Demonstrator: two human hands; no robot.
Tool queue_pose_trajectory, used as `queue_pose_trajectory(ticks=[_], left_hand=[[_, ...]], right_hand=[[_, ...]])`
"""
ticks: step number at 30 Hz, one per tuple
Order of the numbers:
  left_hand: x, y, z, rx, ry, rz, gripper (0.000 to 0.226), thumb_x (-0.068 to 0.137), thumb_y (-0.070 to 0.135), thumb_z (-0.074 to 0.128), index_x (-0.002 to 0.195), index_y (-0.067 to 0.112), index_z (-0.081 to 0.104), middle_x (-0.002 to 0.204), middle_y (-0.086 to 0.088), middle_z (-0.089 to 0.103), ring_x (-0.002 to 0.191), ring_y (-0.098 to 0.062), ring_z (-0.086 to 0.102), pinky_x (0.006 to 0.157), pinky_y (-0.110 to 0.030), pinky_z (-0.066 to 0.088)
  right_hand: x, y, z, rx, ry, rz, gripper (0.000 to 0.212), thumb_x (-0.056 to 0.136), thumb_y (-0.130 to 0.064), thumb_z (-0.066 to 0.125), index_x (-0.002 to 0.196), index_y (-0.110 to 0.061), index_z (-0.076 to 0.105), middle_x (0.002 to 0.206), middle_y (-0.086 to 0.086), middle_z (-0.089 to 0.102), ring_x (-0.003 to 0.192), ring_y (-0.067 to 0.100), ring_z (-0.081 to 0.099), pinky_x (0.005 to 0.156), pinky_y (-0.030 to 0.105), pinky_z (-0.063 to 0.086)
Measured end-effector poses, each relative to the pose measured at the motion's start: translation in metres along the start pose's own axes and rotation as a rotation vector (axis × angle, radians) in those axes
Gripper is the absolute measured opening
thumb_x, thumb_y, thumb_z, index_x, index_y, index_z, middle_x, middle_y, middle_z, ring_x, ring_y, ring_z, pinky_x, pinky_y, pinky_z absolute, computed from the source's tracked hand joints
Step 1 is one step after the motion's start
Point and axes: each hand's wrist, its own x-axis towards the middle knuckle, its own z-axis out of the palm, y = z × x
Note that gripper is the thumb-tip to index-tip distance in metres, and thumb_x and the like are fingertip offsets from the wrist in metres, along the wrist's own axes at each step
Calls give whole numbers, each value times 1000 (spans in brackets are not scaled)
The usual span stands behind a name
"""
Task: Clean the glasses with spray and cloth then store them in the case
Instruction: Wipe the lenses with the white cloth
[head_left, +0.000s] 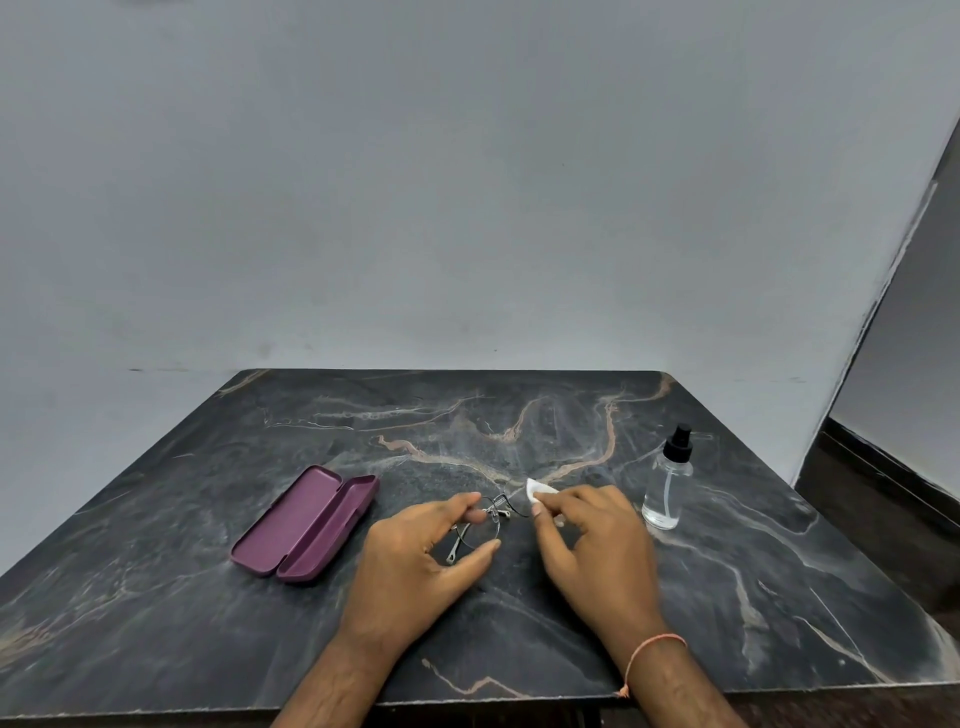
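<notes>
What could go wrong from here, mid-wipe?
1. The left hand holds the thin wire glasses by one rim only, so pressure from the cloth in the right hand could bend the frame or twist it loose.
2. The spray bottle stands upright close beside the right hand; a wide wiping stroke might knock it over.
3. The open case lies left of the left hand, so a careless sweep could push it.

Your one view: a wide-angle head camera, looking forward and down.

You see the scene from above the near edge of the dark marble table (779, 597), close enough that both forearms enter from the bottom. The lens faces the grey wall (467, 182) behind the table, which fills the upper half. There is no second view to overlap with.
</notes>
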Motion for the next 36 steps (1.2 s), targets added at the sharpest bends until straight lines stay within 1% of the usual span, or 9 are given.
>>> queue_pose_trajectory(ticks=[4, 9, 15, 18, 23, 27, 29, 33, 36], left_hand=[[1, -3, 0, -3, 18, -5, 56, 73, 21, 104, 125, 20, 84, 109, 24, 82, 102, 11, 77, 95, -20, 63], [1, -2, 2, 0, 0, -3, 55, 76, 25, 103, 127, 21, 83, 110, 26, 81, 104, 11, 76, 96, -21, 63], [0, -3, 1, 0, -6, -38, 56, 74, 22, 104, 126, 21, 84, 108, 26, 82, 103, 12, 76, 96, -21, 62], [1, -2, 1, 6, -22, -33, 57, 75, 25, 103, 128, 23, 83, 109, 28, 80, 104, 13, 75, 97, -21, 62], [0, 1, 1, 13, -34, -29, 56, 76, 28, 102, 129, 24, 82, 110, 28, 81, 105, 12, 76, 96, -25, 64], [0, 0, 0, 27, -34, -29, 56, 75, 27, 103, 127, 25, 83, 108, 27, 82, 103, 13, 76, 94, -24, 64], [0, 0, 0, 25, -36, -31, 56, 75, 27, 103, 127, 24, 83, 109, 26, 82, 103, 13, 76, 94, -25, 64], [-1, 1, 0, 24, -40, -25, 55, 77, 29, 102, 128, 24, 83, 109, 27, 81, 104, 11, 76, 95, -27, 65], [-2, 0, 0, 21, -29, -21, 55, 76, 27, 103, 127, 22, 83, 109, 25, 82, 103, 11, 76, 95, -25, 65]], right_hand=[[-2, -4, -2, 76, -40, -96, 15, 96, -35, 74, 100, -28, 86, 84, -19, 72, 87, 8, 60, 76, 24, 52], [3, 1, 1, -25, -24, 45, 12, 97, -30, 78, 105, -28, 87, 86, -16, 73, 86, 13, 58, 72, 28, 50], [-2, -3, -1, 118, -119, -132, 18, 98, -29, 77, 114, -29, 85, 94, -21, 71, 94, 6, 60, 80, 22, 52], [0, -4, -1, 88, -105, -104, 18, 99, -31, 76, 115, -31, 85, 94, -22, 71, 93, 4, 57, 79, 19, 50], [6, -2, 1, 21, -105, 15, 19, 102, -32, 72, 116, -30, 85, 98, -18, 72, 92, 10, 58, 76, 27, 51], [2, -8, -3, 113, -145, -88, 20, 101, -30, 74, 119, -32, 83, 102, -22, 72, 97, 3, 59, 82, 17, 49], [2, -6, -3, 119, -137, -106, 21, 101, -31, 74, 119, -33, 83, 101, -22, 71, 97, 3, 58, 82, 18, 50], [8, -1, 2, 72, -129, 24, 19, 103, -33, 70, 116, -31, 84, 96, -18, 69, 93, 7, 60, 78, 30, 54], [5, 0, 2, 153, -172, 48, 18, 102, -35, 71, 114, -35, 84, 95, -20, 68, 93, 5, 63, 77, 26, 52]])
